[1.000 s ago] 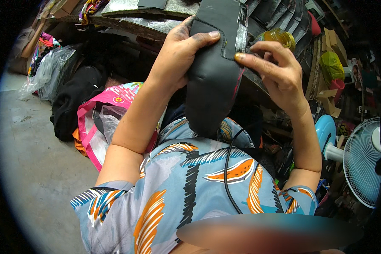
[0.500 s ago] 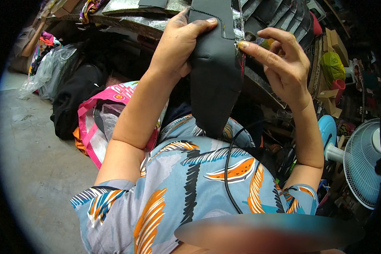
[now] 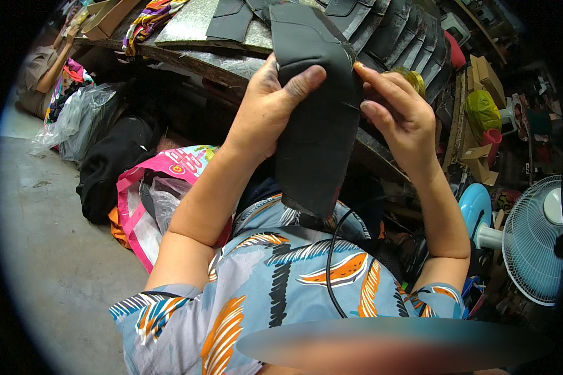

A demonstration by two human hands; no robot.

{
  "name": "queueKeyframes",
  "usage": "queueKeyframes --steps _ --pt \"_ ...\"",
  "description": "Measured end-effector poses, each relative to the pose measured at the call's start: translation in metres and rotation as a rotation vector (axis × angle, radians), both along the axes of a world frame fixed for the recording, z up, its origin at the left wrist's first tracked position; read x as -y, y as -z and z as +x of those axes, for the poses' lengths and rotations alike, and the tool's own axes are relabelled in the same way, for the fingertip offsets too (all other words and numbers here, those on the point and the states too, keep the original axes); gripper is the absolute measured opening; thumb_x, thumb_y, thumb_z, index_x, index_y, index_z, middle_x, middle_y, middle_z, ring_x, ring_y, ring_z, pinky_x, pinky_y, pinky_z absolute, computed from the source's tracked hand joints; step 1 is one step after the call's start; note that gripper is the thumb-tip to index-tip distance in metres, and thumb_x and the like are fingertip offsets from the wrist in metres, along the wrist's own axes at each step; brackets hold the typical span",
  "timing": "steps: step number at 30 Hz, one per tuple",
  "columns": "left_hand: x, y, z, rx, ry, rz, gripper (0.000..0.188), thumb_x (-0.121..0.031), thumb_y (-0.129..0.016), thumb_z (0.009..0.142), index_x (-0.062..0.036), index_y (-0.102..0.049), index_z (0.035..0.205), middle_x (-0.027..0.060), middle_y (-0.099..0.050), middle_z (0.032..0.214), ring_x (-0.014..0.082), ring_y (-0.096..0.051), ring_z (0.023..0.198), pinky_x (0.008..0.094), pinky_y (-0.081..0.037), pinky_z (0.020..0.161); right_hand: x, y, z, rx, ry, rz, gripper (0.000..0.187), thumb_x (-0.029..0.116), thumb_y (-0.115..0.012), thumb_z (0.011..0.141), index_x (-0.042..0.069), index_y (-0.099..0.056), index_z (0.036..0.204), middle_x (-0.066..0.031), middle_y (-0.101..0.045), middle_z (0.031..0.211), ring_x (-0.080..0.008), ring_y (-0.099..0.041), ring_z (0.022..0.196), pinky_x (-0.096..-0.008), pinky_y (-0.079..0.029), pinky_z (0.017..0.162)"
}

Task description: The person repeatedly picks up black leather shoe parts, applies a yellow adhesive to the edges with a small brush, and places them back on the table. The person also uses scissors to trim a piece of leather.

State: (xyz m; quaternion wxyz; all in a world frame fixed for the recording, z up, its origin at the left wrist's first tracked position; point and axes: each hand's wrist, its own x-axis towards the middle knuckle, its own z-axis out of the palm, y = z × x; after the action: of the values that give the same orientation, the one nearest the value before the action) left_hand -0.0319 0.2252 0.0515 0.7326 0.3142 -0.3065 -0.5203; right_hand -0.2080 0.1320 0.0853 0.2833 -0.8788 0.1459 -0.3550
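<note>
A long, flexible black leather-like panel point(image 3: 316, 144) with a stitched line near its top hangs upright in front of my chest. My left hand point(image 3: 263, 112) is closed on its left side, thumb across the front face and the other fingers hidden behind. A bulge shows in the panel above that thumb. At the panel's right edge is my right hand point(image 3: 406, 115), its index finger stretched out with a yellow-brown stained tip touching the edge. The thumb is apart from that finger, and I see nothing held between them.
Several similar black panels point(image 3: 388, 34) lie overlapped on the worktable point(image 3: 187, 34) beyond. Behind my right hand stands a yellowish container point(image 3: 414, 80). A fan point(image 3: 535, 240) is at right; a pink-trimmed bag point(image 3: 131, 212) sits at left. Another person point(image 3: 40, 72) is at far left.
The panel has turned and bent, hiding the shiny strip along its right edge. My right hand has moved slightly down and left, its index finger still at the edge. My left hand keeps hold.
</note>
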Motion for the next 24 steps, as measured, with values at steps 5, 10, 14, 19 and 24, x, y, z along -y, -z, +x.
queueKeyframes --steps 5,10,14,19,24 --pt "0.001 -0.001 0.008 -0.007 -0.025 -0.048 0.034 -0.018 -0.069 0.088 0.0004 -0.054 0.112 0.0084 -0.066 0.098 0.0136 -0.066 0.083 0.0274 -0.057 0.071 0.0 -0.011 -0.007 -0.144 -0.015 -0.584 0.049 0.041 -0.071 0.075 0.013 -0.068 0.116 -0.0072 -0.057 0.093 -0.0226 -0.06 0.077 -0.0322 -0.051 0.067" --pt "0.0 -0.002 0.005 -0.014 0.0 -0.03 0.03 -0.016 -0.068 0.089 0.0007 -0.055 0.11 0.0084 -0.066 0.097 0.0139 -0.066 0.081 0.0278 -0.057 0.072 0.008 -0.022 -0.005 -0.179 0.093 -0.779 0.043 0.049 -0.063 0.08 0.019 -0.072 0.109 -0.0047 -0.058 0.094 -0.0178 -0.059 0.074 -0.0294 -0.05 0.062" --pt "-0.001 -0.001 0.007 -0.024 0.008 -0.032 0.031 -0.016 -0.069 0.088 0.0002 -0.055 0.111 0.0086 -0.066 0.098 0.0147 -0.066 0.081 0.0276 -0.056 0.072 0.007 -0.018 -0.006 -0.146 0.077 -0.848 0.042 0.052 -0.061 0.081 0.023 -0.072 0.109 -0.0023 -0.057 0.097 -0.0168 -0.058 0.072 -0.0287 -0.05 0.062" --pt "-0.002 0.005 0.017 -0.018 -0.04 -0.001 0.045 -0.018 -0.073 0.084 -0.0006 -0.051 0.119 0.0091 -0.065 0.102 0.0156 -0.066 0.087 0.0281 -0.056 0.076 0.027 -0.018 -0.038 -0.305 0.04 -0.765 0.037 0.052 -0.062 0.08 0.022 -0.074 0.099 -0.0051 -0.063 0.101 -0.0228 -0.061 0.085 -0.0334 -0.052 0.07" --pt "-0.004 0.007 0.022 0.057 0.037 -0.003 0.045 -0.012 -0.069 0.086 -0.0007 -0.049 0.125 0.0102 -0.063 0.109 0.0172 -0.063 0.097 0.0302 -0.052 0.085 0.089 -0.023 -0.067 -0.456 0.335 -0.604 0.053 0.054 -0.035 0.097 0.019 -0.074 0.099 -0.0077 -0.062 0.117 -0.0285 -0.053 0.112 -0.0407 -0.043 0.095"
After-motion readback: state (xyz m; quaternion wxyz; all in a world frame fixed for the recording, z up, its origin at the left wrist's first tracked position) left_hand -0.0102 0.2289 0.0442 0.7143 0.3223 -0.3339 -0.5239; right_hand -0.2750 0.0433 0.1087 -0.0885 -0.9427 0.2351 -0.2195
